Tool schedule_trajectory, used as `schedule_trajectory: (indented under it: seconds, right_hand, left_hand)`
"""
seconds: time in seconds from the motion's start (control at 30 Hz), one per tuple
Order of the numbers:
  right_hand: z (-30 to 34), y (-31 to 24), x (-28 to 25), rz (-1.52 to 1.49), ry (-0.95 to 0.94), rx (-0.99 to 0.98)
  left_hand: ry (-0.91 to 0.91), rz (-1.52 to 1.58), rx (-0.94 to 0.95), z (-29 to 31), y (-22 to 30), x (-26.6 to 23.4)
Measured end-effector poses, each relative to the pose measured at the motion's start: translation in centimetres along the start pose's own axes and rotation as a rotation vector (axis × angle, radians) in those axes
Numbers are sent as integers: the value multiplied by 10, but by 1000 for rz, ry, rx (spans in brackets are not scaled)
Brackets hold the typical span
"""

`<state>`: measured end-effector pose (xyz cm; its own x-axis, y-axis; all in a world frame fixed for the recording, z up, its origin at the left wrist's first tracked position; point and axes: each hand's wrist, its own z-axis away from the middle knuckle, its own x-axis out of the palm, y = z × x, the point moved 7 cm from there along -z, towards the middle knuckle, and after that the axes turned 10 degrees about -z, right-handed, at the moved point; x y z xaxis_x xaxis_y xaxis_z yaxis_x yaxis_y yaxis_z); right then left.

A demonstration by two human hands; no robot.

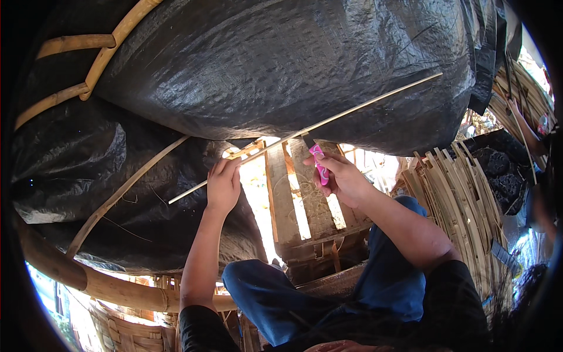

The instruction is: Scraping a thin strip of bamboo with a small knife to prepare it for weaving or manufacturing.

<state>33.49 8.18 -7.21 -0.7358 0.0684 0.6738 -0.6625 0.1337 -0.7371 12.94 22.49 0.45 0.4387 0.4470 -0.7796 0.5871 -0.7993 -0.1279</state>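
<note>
A long, thin pale bamboo strip (370,105) runs slantwise in front of me, from lower left to upper right. My left hand (224,183) is closed around it toward its lower left end, with the fingers partly hidden from above. In my right hand (345,179) is a knife (321,165) with a pink patterned handle, gripped in the curled fingers. Its short dark blade points up and meets the strip near the middle; whether it cuts in cannot be made out.
Black plastic sheeting (281,64) hangs ahead and to the left, beside bamboo poles (120,182). Below my hands stands a slatted wooden bench (293,217). Many split bamboo slats (463,205) lie at right. Another person's arm (528,132) shows at the far right.
</note>
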Motion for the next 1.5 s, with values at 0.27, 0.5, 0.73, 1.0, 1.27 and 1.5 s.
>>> schedule_trajectory:
  seconds: [0.27, 0.5, 0.73, 1.0, 1.27, 1.5]
  right_hand:
    - [-1, 2, -2, 18, -10, 21]
    - [-1, 0, 0, 42, 17, 19]
    - [2, -1, -2, 0, -6, 8]
    - [6, -9, -1, -65, -30, -21]
    - [4, -7, 0, -55, -6, -17]
    - [-1, -1, -5, -14, 4, -19]
  left_hand:
    - [113, -205, 57, -2, 10, -15]
    - [141, -277, 125, -22, 20, -31]
    - [129, -207, 79, -21, 14, -28]
    - [86, -140, 1, -5, 2, -9]
    - [94, -168, -3, -3, 9, -12]
    - [72, -143, -17, 3, 0, -7]
